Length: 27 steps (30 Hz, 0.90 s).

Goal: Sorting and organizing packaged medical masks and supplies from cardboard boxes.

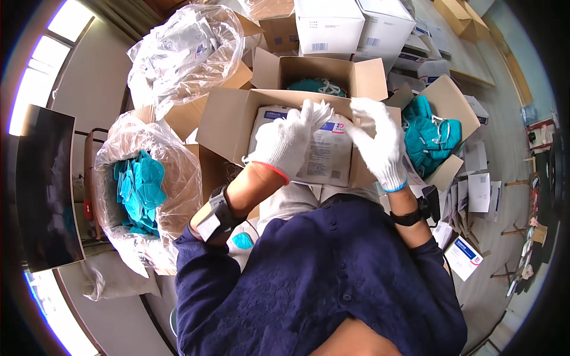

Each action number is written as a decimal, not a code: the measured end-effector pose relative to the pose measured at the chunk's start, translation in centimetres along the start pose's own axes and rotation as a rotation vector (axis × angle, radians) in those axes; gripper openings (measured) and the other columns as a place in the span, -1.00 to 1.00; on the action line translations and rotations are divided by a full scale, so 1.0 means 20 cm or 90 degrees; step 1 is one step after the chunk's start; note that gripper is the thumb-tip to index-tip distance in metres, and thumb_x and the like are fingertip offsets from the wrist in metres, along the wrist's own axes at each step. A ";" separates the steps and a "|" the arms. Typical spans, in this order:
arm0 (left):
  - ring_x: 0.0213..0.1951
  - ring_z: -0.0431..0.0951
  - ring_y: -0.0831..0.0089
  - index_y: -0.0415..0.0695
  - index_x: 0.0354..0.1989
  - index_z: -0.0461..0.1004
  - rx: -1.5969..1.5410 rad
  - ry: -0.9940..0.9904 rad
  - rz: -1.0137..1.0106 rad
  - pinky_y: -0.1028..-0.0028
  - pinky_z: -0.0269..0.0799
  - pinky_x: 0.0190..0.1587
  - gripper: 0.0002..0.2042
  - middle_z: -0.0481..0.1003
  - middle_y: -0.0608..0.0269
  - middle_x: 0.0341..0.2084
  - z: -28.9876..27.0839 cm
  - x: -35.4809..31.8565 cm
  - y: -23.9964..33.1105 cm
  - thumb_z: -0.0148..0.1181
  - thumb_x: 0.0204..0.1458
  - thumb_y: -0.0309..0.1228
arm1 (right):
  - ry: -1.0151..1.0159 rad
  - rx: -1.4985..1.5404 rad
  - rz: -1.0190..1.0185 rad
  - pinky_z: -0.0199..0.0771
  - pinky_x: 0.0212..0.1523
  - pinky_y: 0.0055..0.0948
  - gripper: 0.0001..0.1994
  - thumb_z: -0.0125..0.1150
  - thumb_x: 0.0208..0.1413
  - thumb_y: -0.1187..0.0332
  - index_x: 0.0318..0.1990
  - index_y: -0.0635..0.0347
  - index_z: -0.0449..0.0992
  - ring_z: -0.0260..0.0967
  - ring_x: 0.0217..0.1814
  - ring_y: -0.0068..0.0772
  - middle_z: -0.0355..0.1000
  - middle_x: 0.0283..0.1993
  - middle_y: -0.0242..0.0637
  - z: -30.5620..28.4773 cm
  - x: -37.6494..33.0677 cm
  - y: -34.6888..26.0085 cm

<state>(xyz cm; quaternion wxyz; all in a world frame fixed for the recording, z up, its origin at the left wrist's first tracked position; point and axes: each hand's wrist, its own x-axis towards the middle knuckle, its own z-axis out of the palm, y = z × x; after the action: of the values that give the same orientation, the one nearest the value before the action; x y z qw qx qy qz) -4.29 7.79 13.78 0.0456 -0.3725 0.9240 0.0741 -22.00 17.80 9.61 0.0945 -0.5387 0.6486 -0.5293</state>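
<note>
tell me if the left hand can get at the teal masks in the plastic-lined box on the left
Probably yes. The left hand is up over the open carton, and the teal masks lie uncovered in the open bag beside that forearm, nothing between.

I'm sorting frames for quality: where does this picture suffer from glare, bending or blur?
Head view: windows at the left rim blow out white; fisheye bends the carton edges and darkens the corners; the left hand and right hand, both white-gloved, look bright but sharp.
</note>
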 end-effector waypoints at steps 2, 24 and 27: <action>-0.15 0.60 0.10 -0.07 0.33 0.19 -0.043 0.037 0.052 0.19 0.54 -0.16 -0.39 0.50 0.05 0.00 0.10 0.02 -0.05 0.11 0.01 -0.47 | -0.070 -0.018 -0.058 0.53 -0.06 -0.36 -0.55 0.42 -0.07 0.46 0.04 0.17 0.49 0.53 -0.06 -0.23 0.53 -0.06 -0.19 0.03 0.03 -0.05; -0.20 0.57 0.08 0.01 -0.16 0.59 -0.195 0.178 0.123 0.27 0.51 -0.14 -0.81 0.51 0.15 -0.24 0.10 0.01 -0.29 0.22 0.08 -0.29 | -0.207 0.013 -0.095 0.47 -0.30 -0.34 -0.87 0.25 0.07 0.35 -0.34 0.19 0.65 0.51 -0.30 -0.21 0.55 -0.31 -0.22 0.22 0.20 -0.11; -0.21 0.57 0.09 -0.05 -0.22 0.59 -0.185 0.150 0.112 0.27 0.50 -0.16 -0.81 0.52 0.13 -0.30 0.10 0.02 -0.30 0.18 0.13 -0.24 | -0.201 -0.065 -0.239 0.45 -0.32 -0.32 -0.86 0.24 0.06 0.33 -0.38 0.18 0.63 0.49 -0.35 -0.18 0.53 -0.38 -0.25 0.27 0.23 -0.12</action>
<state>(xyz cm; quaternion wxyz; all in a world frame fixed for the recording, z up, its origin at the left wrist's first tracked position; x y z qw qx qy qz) -0.35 3.59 11.13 -0.1236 -0.2989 0.9316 0.1659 -18.68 11.23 11.29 0.0673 -0.7300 0.5403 -0.4130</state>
